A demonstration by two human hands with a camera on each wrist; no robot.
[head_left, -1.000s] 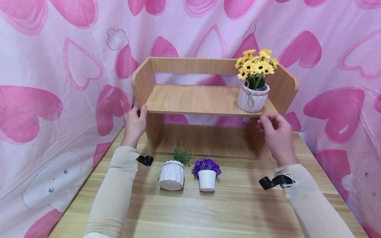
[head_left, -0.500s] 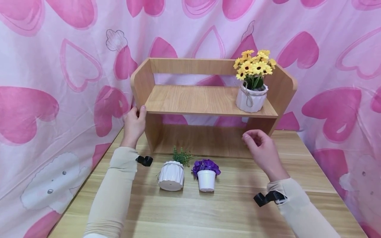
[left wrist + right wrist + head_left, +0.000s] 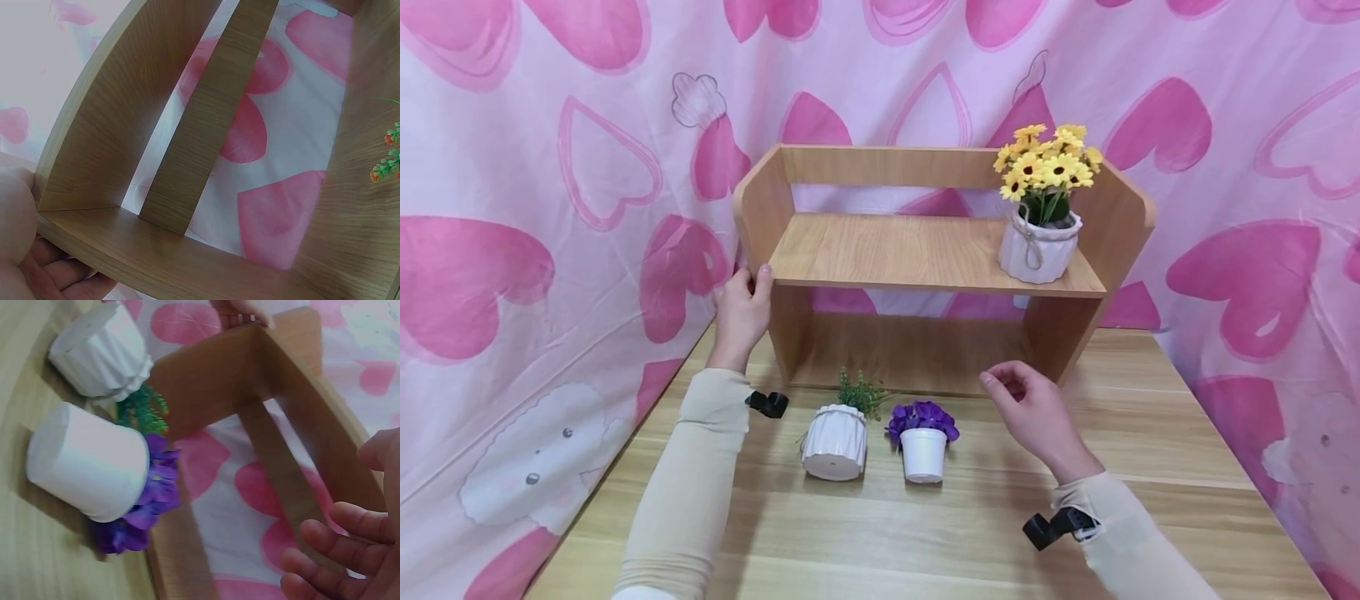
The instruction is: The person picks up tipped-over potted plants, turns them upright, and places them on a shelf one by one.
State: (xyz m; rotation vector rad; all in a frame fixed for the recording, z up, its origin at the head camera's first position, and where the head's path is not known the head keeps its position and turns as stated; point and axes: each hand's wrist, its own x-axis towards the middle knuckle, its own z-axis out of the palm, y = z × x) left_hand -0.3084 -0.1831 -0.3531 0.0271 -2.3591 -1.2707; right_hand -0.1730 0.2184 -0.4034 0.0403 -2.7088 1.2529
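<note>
My left hand (image 3: 742, 318) grips the left side panel of a two-tier wooden shelf (image 3: 880, 250); in the left wrist view its fingers (image 3: 67, 274) wrap behind the panel. My right hand (image 3: 1033, 412) is in the air in front of the shelf's lower right, fingers loosely curved around nothing. Left of it, a small white pot of purple flowers (image 3: 923, 454) lies tipped over on the table, base toward me. Beside that lies a ribbed white pot with a green plant (image 3: 835, 443), also on its side. A white pot of yellow flowers (image 3: 1039, 250) stands upright at the upper tier's right end.
The shelf stands at the back of a wood-grain table (image 3: 865, 542), its lower tier (image 3: 910, 350) facing me. A pink heart-patterned curtain (image 3: 610, 250) hangs behind and on both sides.
My right hand has come away from the shelf's right front edge, moving down and left toward the purple flower pot. The left hand keeps its grip on the shelf.
</note>
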